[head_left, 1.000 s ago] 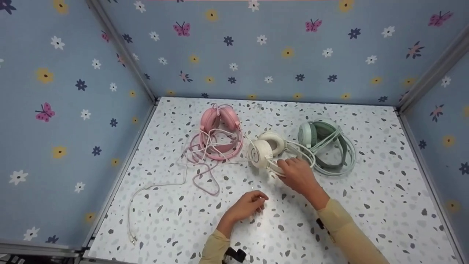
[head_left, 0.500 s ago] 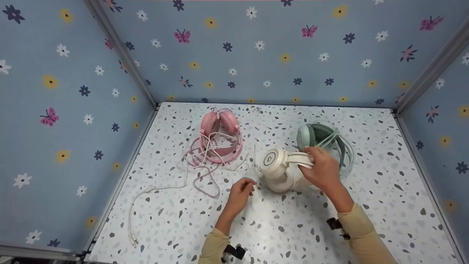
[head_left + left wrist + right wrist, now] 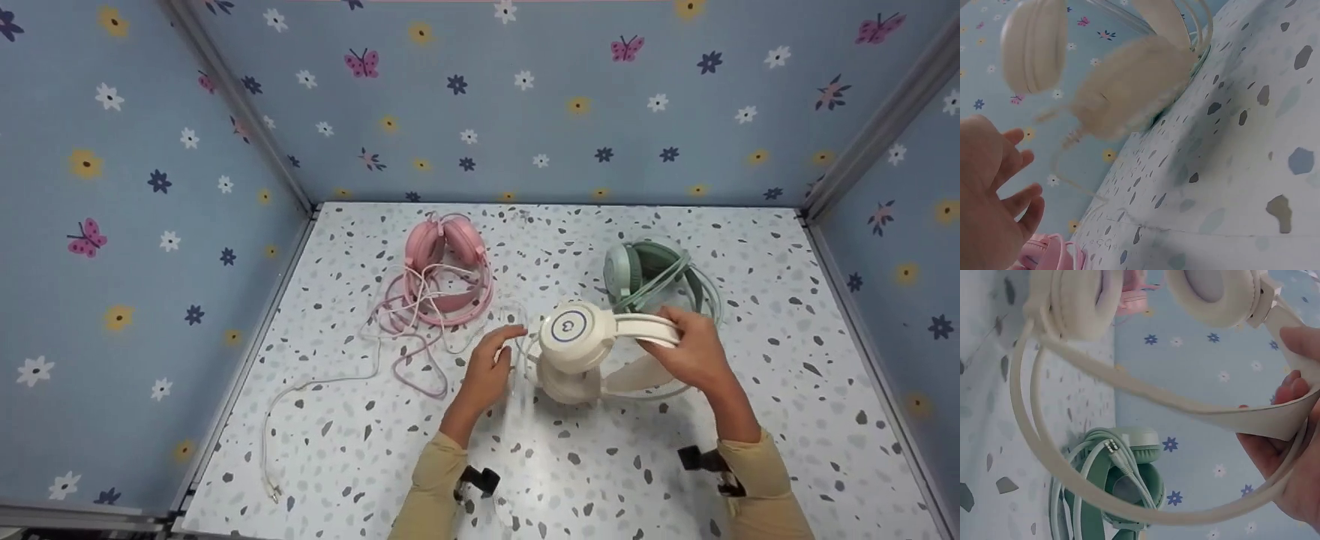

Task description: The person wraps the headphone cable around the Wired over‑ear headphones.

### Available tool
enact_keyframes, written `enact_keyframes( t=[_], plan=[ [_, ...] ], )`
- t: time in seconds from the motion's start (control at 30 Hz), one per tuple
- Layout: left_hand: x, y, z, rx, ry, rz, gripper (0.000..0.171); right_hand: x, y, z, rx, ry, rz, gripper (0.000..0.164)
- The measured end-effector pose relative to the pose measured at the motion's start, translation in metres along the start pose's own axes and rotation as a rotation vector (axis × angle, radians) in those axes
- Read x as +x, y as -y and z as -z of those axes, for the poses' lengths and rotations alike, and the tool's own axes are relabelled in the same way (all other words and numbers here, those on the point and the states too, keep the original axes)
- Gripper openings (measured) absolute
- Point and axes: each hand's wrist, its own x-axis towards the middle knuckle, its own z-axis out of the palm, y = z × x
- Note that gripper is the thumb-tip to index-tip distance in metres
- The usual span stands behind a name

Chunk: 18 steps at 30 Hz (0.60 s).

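Note:
My right hand [image 3: 694,351] grips the headband of the cream-white headphones [image 3: 577,337], its thumb and fingers curled round the band in the right wrist view. The headphones are tilted, one round ear cup facing up and the other below it. My left hand [image 3: 486,375] is just left of the ear cups, fingers loosely bent and holding nothing; in the left wrist view a gap shows between its fingers and the lower ear cup [image 3: 1134,84]. A thin white cable [image 3: 1075,183] hangs from that cup.
Pink headphones [image 3: 411,255] lie at the back left with a tangled cord. Green headphones [image 3: 621,274] with a coiled cord lie back right, beyond my right hand. A white cable [image 3: 322,381] trails to a plug [image 3: 273,491] at front left. Patterned walls enclose the table [image 3: 600,480].
My right hand has lifted the white headphones and brought them right and nearer, turning one ear cup upward. My left hand has moved forward, close to the ear cups, its fingers extending somewhat.

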Motion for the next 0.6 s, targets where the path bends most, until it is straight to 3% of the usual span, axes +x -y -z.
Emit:
enact_keyframes(
  t=[0.17, 0.27, 0.33, 0.4, 0.6],
  plan=[
    [0.003, 0.009, -0.001, -0.287, 0.16, 0.017, 0.034, -0.001, 0.013, 0.013, 0.329, -0.042, -0.13, 0.016],
    [0.001, -0.002, -0.002, -0.419, 0.19, 0.035, 0.031, 0.0, 0.018, 0.017, 0.489, -0.036, -0.159, 0.016],
    [0.002, -0.011, -0.004, -0.458, 0.188, 0.066, 0.029, 0.0, 0.021, 0.017, 0.58, -0.018, -0.148, 0.015],
    [0.005, -0.016, -0.006, -0.489, 0.178, 0.093, 0.028, 0.0, 0.021, 0.016, 0.663, 0.019, -0.124, 0.013],
    [0.024, 0.002, -0.025, -0.713, 0.162, 0.184, 0.019, -0.003, 0.018, 0.006, 0.919, 0.241, -0.055, 0.01]
  ],
)
